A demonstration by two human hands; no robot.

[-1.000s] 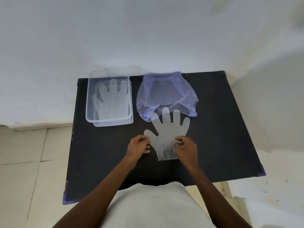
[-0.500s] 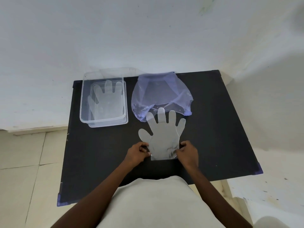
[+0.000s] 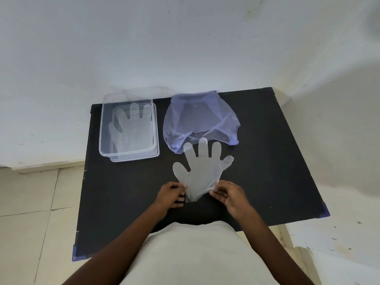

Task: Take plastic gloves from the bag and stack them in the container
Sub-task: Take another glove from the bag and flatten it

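Note:
A clear plastic glove (image 3: 202, 170) lies flat on the black table (image 3: 267, 161), fingers pointing away from me. My left hand (image 3: 171, 194) pinches the left side of its cuff and my right hand (image 3: 228, 194) pinches the right side. Just beyond the fingertips lies a crumpled blue-tinted plastic bag (image 3: 201, 122). At the back left stands a clear rectangular container (image 3: 101, 128), and a glove (image 3: 133, 128) lies flat inside it.
The table sits against a white wall, with tiled floor (image 3: 30, 202) to the left and a pale ledge to the right. Blue tape marks the table's near corners (image 3: 324, 211).
Both hands slid down from the glove's palm to its cuff and drew the glove slightly towards me. The cuff now puckers between my fingers. The camera view also shifted a little.

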